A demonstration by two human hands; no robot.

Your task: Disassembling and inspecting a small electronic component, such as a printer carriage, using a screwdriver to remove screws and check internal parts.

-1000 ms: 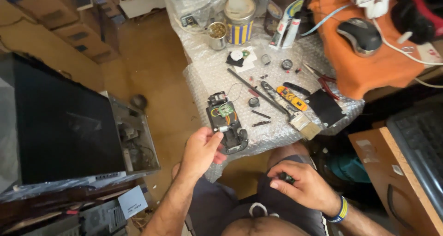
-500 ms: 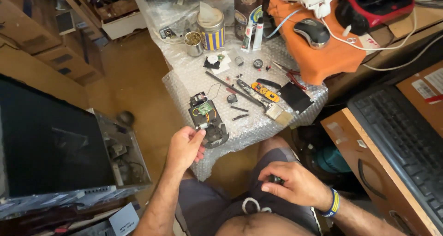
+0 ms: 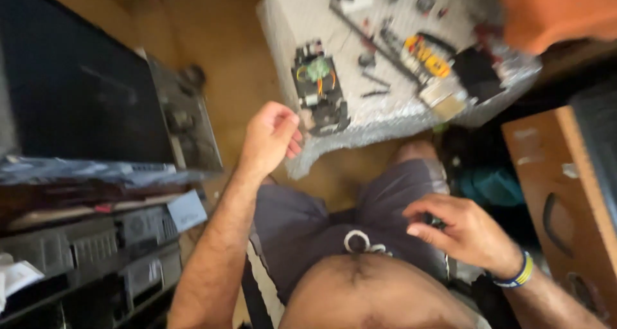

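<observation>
Frame is motion-blurred, view straight down on a seated person. Left arm runs up from bottom left, forearm nearly straight, wrist bent slightly in; left hand (image 3: 270,136) hangs in the air at the near edge of the table (image 3: 385,120), fingers curled loosely into a half fist, thumb side up, nothing visibly in it. Fingertips sit just beside the circuit module (image 3: 318,91), a dark block with a green part and orange wires lying on the bubble-wrap cover near the table's front left corner; contact can't be confirmed, looks like a small gap. Right arm comes in from bottom right, wristband (image 3: 517,274) on the wrist; right hand (image 3: 459,229) rests low over the lap at the right thigh, on the grey shorts (image 3: 308,219), fingers bent and drawn together round a small dark thing, mostly covered by the fingers, so kind and grip can't be told. Further back on the table: yellow-black tool (image 3: 424,54), a long thin rod (image 3: 369,36), black flat piece (image 3: 479,75), small loose parts too blurred to identify. Orange cloth (image 3: 559,10) cut off at top right. Large dark screen (image 3: 71,91) fills the left, stacked grey units (image 3: 96,252) below it, all smeared. Wooden cabinet (image 3: 559,194) at right, edge cut off by the frame.
</observation>
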